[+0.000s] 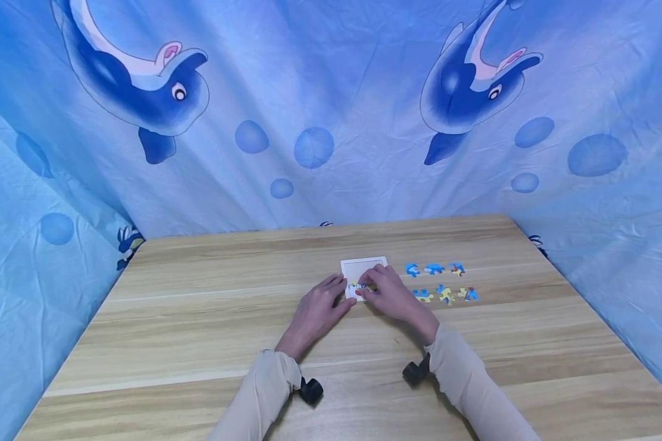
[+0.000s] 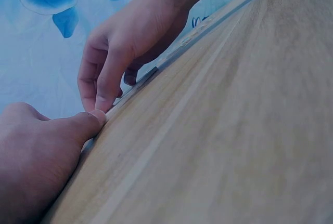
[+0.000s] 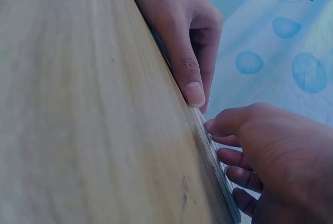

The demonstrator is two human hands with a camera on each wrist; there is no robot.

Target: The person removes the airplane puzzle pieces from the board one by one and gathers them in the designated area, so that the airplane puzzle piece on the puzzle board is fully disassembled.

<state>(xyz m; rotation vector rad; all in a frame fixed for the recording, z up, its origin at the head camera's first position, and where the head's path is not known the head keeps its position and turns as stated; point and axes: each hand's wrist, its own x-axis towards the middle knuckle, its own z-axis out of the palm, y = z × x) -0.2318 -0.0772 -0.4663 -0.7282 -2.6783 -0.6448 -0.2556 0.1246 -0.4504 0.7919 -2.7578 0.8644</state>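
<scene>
White puzzle tray (image 1: pixel 358 269) sat flat on the table (image 1: pixel 198 306), both hands on it. Left hand (image 1: pixel 319 310) was spread round the near-left corner, thumb at near edge, fingers at left side. Right hand (image 1: pixel 395 299) was over the tray, fingers bent down; couldn't tell if it pinched a piece. Loose puzzle pieces (image 1: pixel 434 269) lay in two rows, right of tray.

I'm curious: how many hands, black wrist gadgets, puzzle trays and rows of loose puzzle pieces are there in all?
Hands: 2 (left hand, right hand)
Black wrist gadgets: 2 (left gadget, right gadget)
Puzzle tray: 1
Rows of loose pieces: 2 (upper row, lower row)
Total: 7
</scene>
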